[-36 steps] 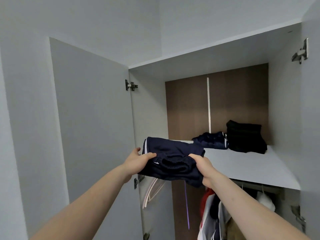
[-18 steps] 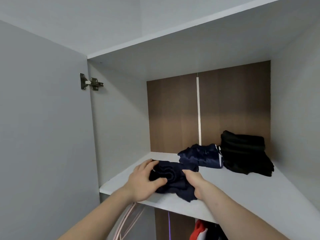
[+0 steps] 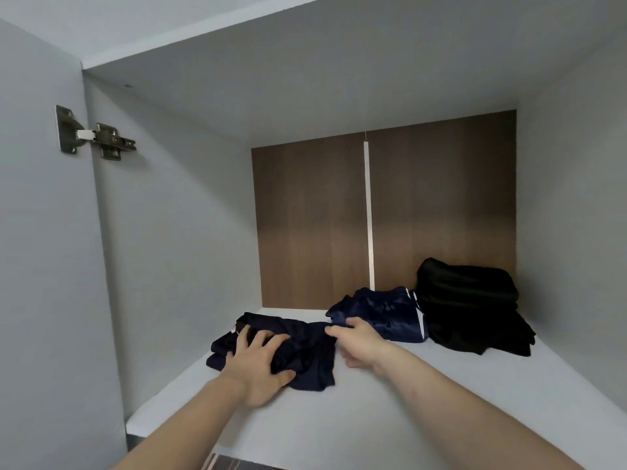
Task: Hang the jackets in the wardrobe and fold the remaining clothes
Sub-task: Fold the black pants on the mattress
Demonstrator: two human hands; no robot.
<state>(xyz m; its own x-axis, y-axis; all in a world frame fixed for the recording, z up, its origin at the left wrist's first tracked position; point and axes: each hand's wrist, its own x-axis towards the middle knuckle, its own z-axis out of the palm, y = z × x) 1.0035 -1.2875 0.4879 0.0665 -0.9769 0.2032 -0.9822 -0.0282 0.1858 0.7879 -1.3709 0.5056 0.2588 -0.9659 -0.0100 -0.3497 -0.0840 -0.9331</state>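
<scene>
Up on the wardrobe shelf (image 3: 390, 418) now, both hands are at a folded dark navy garment (image 3: 305, 347) that lies on the left part of the pale shelf, a little in from the front edge. The left hand (image 3: 258, 364) lies on top of the garment's near-left side, palm down, fingers spread and bent into the cloth, thumb tucked against the near fold, so it presses and lightly grips the fabric. The right hand (image 3: 359, 344) sits at the garment's right edge, fingers reaching left with the fingertips on the far-right corner of the cloth; whether they pinch it or only touch it cannot be told from this angle. Both forearms come in from the bottom of the view, bare.

Just right of that hand, farther back, lies a second folded navy piece (image 3: 380, 313) with a shiny surface and a white stripe along its right side. It touches or nearly touches the held garment at the corner. Right again, against it, stands a taller stack of folded black clothes (image 3: 471, 307), close to the brown wood-grain back panel (image 3: 312, 225). A pale vertical strip (image 3: 369, 215) runs down the middle of that panel. On the left, a metal hinge (image 3: 95, 135) joins the open grey door (image 3: 37, 249) to the wardrobe's side wall.
</scene>
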